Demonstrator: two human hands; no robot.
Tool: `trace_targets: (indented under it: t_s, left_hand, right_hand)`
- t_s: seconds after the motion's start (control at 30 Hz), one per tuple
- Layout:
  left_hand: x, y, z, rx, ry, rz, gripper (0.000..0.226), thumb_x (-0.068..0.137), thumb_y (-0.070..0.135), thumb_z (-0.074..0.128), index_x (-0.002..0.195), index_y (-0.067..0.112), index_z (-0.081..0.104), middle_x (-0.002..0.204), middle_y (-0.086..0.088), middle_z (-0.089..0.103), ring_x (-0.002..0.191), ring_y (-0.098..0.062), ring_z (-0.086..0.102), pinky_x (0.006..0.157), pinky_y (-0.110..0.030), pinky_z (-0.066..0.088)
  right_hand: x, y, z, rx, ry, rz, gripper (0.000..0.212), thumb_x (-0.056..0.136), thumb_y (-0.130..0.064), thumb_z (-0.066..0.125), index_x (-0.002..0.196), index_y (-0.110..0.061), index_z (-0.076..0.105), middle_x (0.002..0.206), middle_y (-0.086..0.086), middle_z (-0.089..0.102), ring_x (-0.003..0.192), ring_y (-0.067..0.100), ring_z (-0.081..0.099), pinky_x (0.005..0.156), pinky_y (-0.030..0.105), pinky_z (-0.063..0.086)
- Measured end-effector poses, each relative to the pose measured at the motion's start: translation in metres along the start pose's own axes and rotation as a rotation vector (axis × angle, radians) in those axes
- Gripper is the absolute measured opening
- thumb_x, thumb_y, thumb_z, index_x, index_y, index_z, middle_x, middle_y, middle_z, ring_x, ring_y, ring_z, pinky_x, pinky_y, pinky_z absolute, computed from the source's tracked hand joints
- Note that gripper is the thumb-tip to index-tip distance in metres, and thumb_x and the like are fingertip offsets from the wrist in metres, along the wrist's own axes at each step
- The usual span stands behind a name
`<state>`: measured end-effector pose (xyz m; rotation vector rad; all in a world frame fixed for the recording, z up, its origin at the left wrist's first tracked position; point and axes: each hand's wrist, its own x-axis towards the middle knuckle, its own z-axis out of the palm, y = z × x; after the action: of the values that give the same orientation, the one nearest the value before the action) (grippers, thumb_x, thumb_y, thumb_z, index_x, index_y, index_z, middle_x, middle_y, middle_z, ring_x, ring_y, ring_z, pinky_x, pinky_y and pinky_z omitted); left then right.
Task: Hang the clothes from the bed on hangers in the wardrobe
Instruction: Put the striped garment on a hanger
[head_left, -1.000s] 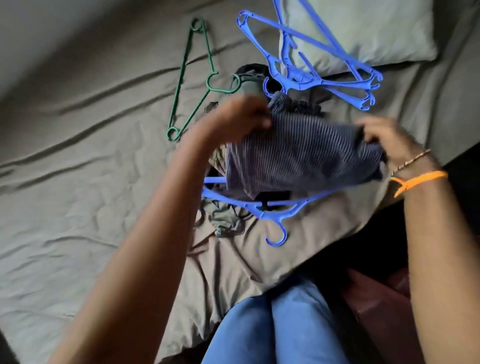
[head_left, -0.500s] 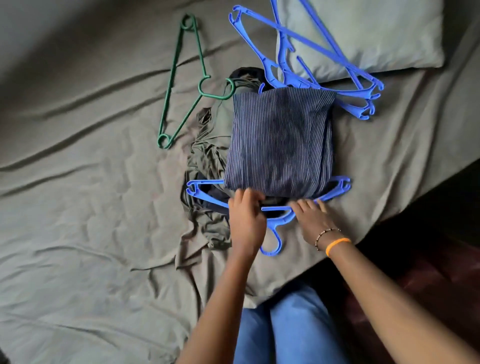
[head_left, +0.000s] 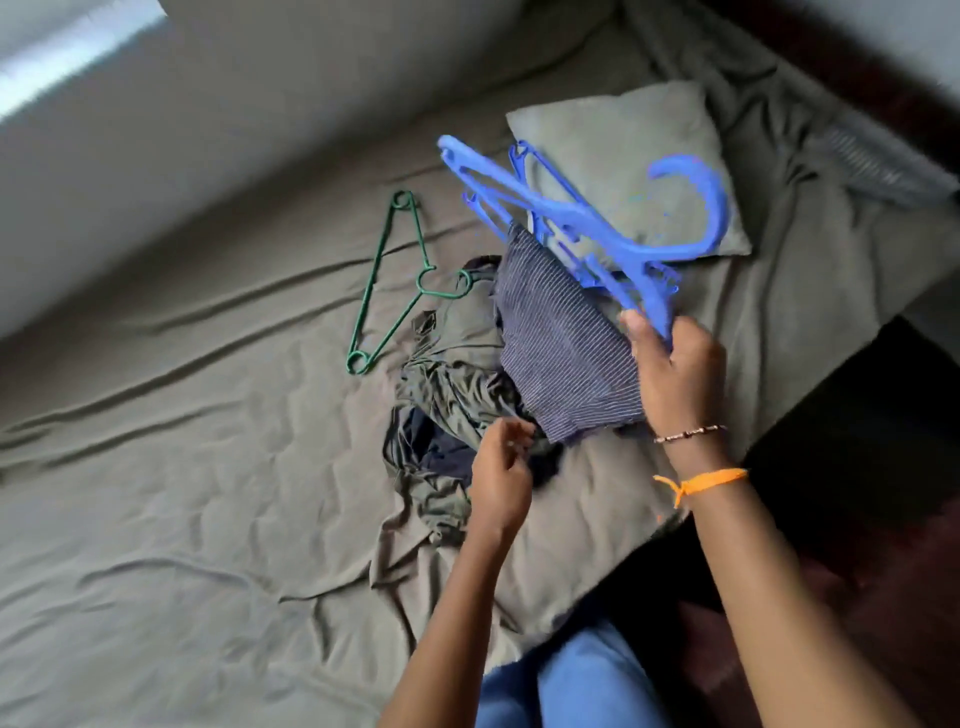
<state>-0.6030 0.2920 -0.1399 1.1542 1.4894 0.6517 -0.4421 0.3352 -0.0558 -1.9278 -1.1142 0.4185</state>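
A person's right hand (head_left: 675, 376) gripped one arm of a blue plastic hanger (head_left: 587, 228), fingers curled round it, and held it tilted above the bed (head_left: 208, 467), its hook toward two o'clock over the grey pillow (head_left: 613, 135). A dark pinstriped garment (head_left: 561, 353) was draped over the hanger's bar and hung down toward the hand. The left hand (head_left: 501, 480) hovered at seven o'clock of that garment with its fingers loosely curled; whether they pinched the hem or nothing at all could not be told from the blurred view.

The step in hand appeared to be carrying the loaded hanger off to the wardrobe, which was out of view. Done well, it would call for levelling the hanger first, since the cloth looked liable to slide along the tilted bar, and for shifting the grip to the neck below the hook so that the hook was free for the rail.

More clothes, an olive garment (head_left: 457, 358) over something dark navy (head_left: 447, 457), lay heaped on the sheet at nine o'clock of the striped piece. A green wire hanger (head_left: 387, 291) lay flat at ten o'clock of the heap, and further blue hangers (head_left: 524, 166) rested against the pillow. No container showed anywhere in the scene.
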Motion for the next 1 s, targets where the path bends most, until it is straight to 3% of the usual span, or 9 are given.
trace_targets:
  t_s: [0.13,0.2,0.3,0.43,0.53,0.7,0.8,0.87,1.0]
  left_hand:
    - [-0.019,0.051,0.005,0.010,-0.091,0.263,0.045,0.070,-0.013,0.038,0.098,0.015,0.058,0.096,0.001,0.056,0.079,-0.007,0.053,0.076,-0.026,0.046]
    - [-0.034,0.070,0.011,0.005,-0.156,0.371,0.040,0.073,-0.006,0.042,0.105,0.012,0.057,0.102,0.001,0.052,0.081,-0.008,0.054,0.079,-0.029,0.048]
    - [-0.066,0.092,0.023,0.010,-0.251,0.569,0.046,0.081,0.007,0.050,0.127,0.012,0.050,0.121,-0.002,0.044,0.114,-0.014,0.046,0.104,-0.032,0.038]
    - [-0.111,0.110,0.037,-0.010,-0.416,0.529,0.063,0.090,0.028,0.050,0.147,0.016,0.026,0.150,-0.004,0.023,0.142,-0.007,0.015,0.111,-0.006,0.007]
    - [-0.133,0.100,0.052,0.178,-0.621,0.401,0.060,0.097,0.029,0.049,0.149,0.014,0.024,0.153,-0.002,0.025,0.144,-0.011,0.018,0.112,-0.012,0.010]
    - [-0.190,0.077,0.065,0.629,-0.755,0.338,0.033,0.094,0.026,0.052,0.121,0.012,0.063,0.124,-0.012,0.062,0.118,-0.026,0.056,0.095,-0.031,0.041]
    - [-0.237,0.086,0.075,0.371,-0.730,0.393,0.029,0.084,0.028,0.053,0.095,0.006,0.069,0.093,-0.016,0.068,0.090,-0.029,0.064,0.082,-0.038,0.049]
    - [-0.287,0.096,0.080,0.216,-0.824,0.433,0.025,0.088,0.023,0.053,0.093,0.004,0.069,0.076,-0.004,0.064,0.066,-0.008,0.060,0.066,-0.024,0.049]
    - [-0.439,0.076,0.078,0.114,-1.258,0.429,0.026,0.101,0.012,0.038,0.093,0.009,0.062,0.071,0.003,0.061,0.061,-0.001,0.055,0.059,-0.010,0.041]
  right_hand:
    - [-0.003,-0.035,-0.067,0.182,0.105,0.111,0.034,0.082,-0.040,0.049,0.085,-0.013,0.069,0.046,-0.012,0.051,0.043,0.001,0.043,0.050,0.020,0.032]
    - [-0.016,-0.045,-0.092,0.281,0.110,0.126,0.022,0.084,-0.033,0.049,0.078,-0.020,0.066,0.045,-0.012,0.047,0.039,0.001,0.036,0.045,0.011,0.026]
    - [-0.046,-0.057,-0.118,0.399,0.087,0.161,0.021,0.094,-0.023,0.051,0.077,-0.022,0.063,0.055,-0.001,0.040,0.035,0.000,0.029,0.039,0.008,0.022]
    - [-0.096,-0.064,-0.147,0.463,0.119,0.207,0.022,0.094,-0.021,0.053,0.076,-0.013,0.062,0.057,0.003,0.037,0.033,0.000,0.027,0.037,0.009,0.022]
    - [-0.135,-0.061,-0.175,0.437,0.207,0.242,0.054,0.073,-0.045,0.060,0.079,0.009,0.058,0.054,0.004,0.039,0.034,0.001,0.028,0.038,0.011,0.023]
    - [-0.228,-0.048,-0.245,0.487,0.408,0.383,0.017,0.093,-0.011,0.053,0.090,0.003,0.062,0.059,0.007,0.040,0.029,0.002,0.028,0.034,0.009,0.020]
    - [-0.293,-0.040,-0.273,0.540,0.465,0.465,0.015,0.095,-0.004,0.046,0.100,0.002,0.058,0.061,0.007,0.041,0.027,0.002,0.026,0.031,0.009,0.017]
    - [-0.342,-0.038,-0.288,0.553,0.523,0.491,0.011,0.094,-0.001,0.046,0.099,0.000,0.056,0.061,0.008,0.044,0.027,0.003,0.027,0.031,0.010,0.018]
    - [-0.467,-0.024,-0.327,0.398,0.697,0.527,0.020,0.085,-0.001,0.053,0.086,-0.020,0.046,0.063,0.003,0.053,0.031,0.001,0.039,0.034,0.010,0.024]
